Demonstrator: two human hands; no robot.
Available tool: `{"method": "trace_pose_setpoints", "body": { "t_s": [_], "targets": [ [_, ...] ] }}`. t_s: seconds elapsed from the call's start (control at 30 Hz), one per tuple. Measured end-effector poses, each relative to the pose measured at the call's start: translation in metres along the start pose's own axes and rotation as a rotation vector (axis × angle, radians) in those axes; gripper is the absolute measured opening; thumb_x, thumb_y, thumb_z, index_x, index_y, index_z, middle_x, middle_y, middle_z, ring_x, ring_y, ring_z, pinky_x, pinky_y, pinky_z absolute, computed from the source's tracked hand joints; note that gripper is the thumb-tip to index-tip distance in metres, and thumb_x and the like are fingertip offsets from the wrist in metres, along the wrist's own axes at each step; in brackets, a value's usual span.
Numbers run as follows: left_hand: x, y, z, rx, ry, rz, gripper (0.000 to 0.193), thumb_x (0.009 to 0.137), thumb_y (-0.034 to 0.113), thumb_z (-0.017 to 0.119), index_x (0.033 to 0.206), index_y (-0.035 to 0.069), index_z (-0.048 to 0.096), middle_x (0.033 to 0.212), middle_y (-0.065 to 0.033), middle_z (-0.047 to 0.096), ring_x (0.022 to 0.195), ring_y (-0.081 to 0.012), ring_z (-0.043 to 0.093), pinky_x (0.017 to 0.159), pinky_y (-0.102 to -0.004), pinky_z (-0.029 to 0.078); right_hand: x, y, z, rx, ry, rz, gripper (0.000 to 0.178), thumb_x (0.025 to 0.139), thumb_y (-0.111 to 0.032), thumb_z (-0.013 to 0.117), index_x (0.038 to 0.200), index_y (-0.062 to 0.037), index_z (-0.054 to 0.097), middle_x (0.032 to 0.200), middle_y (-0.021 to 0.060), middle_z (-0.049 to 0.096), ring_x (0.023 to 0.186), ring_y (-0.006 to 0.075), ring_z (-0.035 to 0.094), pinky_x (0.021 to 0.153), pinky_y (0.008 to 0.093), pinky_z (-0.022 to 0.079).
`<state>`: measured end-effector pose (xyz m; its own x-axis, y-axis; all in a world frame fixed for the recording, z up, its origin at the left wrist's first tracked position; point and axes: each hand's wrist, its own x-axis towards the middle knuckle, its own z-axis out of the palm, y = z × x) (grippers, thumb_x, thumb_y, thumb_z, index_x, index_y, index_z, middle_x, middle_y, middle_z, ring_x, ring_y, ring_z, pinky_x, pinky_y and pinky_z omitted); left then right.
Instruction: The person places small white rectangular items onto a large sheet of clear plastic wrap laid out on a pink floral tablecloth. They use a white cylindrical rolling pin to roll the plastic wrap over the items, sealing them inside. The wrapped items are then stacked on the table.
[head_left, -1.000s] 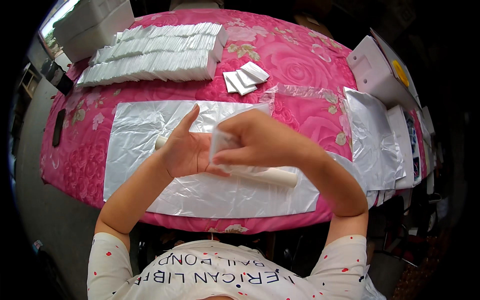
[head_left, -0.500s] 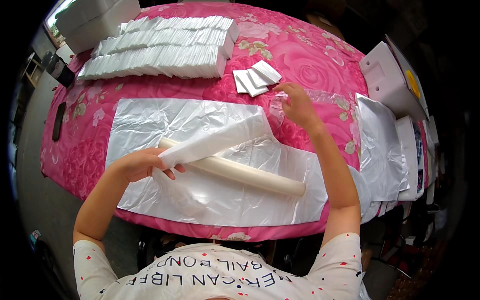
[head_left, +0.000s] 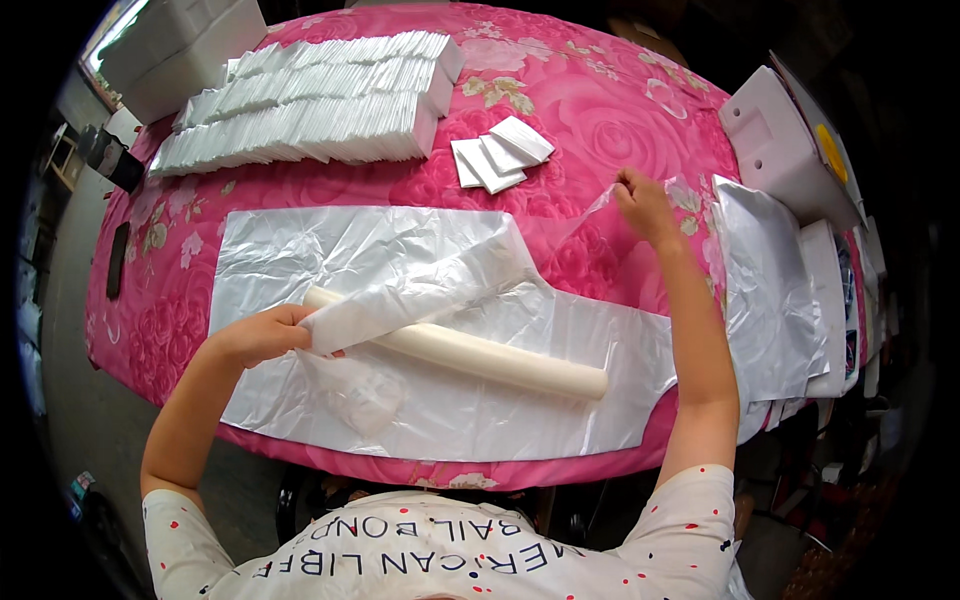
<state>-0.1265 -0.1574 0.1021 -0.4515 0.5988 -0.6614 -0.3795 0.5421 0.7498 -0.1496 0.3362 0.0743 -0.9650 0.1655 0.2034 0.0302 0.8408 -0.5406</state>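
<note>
A large white plastic sheet (head_left: 500, 425) lies spread in front of me, with a notched edge at its far right. On it rests a cream-white tube (head_left: 490, 365), slanting from upper left to lower right. My left hand (head_left: 268, 335) is closed on the near end of a folded plastic strip (head_left: 420, 295), which crosses over the tube. My right hand (head_left: 645, 205) is raised at the far right, fingers pinched on thin clear plastic film (head_left: 585, 222). That film stretches left toward the strip's far end; whether they are one piece I cannot tell.
Beyond the sheet lie several flat white folded packets (head_left: 500, 155). Long rows of similar packets (head_left: 300, 110) stand at the back left, by a white foam box (head_left: 185, 60). A dark bottle (head_left: 110, 158) and phone-like object (head_left: 117, 260) sit left. Silvery-white sheets (head_left: 770, 290) and another foam box (head_left: 785, 140) are right.
My right hand has moved right from beside the folded packets, and the clear film now runs taut to its fingers. My left hand keeps its grip, slightly shifted. The view has shifted a little.
</note>
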Motion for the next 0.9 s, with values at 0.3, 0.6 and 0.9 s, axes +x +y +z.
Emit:
{"method": "trace_pose_setpoints", "body": {
  "t_s": [0.3,0.6,0.9],
  "targets": [
    [-0.001,0.003,-0.002,0.07,0.074,-0.04,0.033,0.072,0.009,0.05,0.099,0.004,0.067,0.099,-0.004,0.065,0.099,-0.0137,0.053,0.094,-0.0267,0.033,-0.057,0.044,-0.131,0.004,-0.519,0.323,0.019,0.07,-0.018,0.072,0.075,-0.0014,0.066,0.064,0.0019,0.06,0.056,0.0063,0.052,0.05,0.0227,0.039],
    [0.0,0.001,-0.004,0.066,0.095,-0.028,0.035,0.069,0.007,0.049,0.099,0.001,0.067,0.099,-0.0067,0.066,0.098,-0.0157,0.054,0.095,-0.0279,0.033,-0.094,0.118,-0.188,-0.022,-0.454,0.532,0.016,0.072,-0.015,0.071,0.079,-0.0005,0.068,0.066,0.0027,0.062,0.058,0.0085,0.054,0.052,0.0232,0.042],
    [-0.003,0.002,-0.004,0.13,0.076,-0.056,0.038,0.065,0.005,0.048,0.098,0.001,0.067,0.098,-0.0066,0.065,0.099,-0.0166,0.055,0.096,-0.0279,0.033,-0.127,0.203,-0.195,-0.562,0.075,0.571,0.025,0.071,-0.011,0.068,0.095,-0.0032,0.065,0.083,0.0086,0.065,0.076,0.0218,0.062,0.069,0.033,0.049]
  ]
}}
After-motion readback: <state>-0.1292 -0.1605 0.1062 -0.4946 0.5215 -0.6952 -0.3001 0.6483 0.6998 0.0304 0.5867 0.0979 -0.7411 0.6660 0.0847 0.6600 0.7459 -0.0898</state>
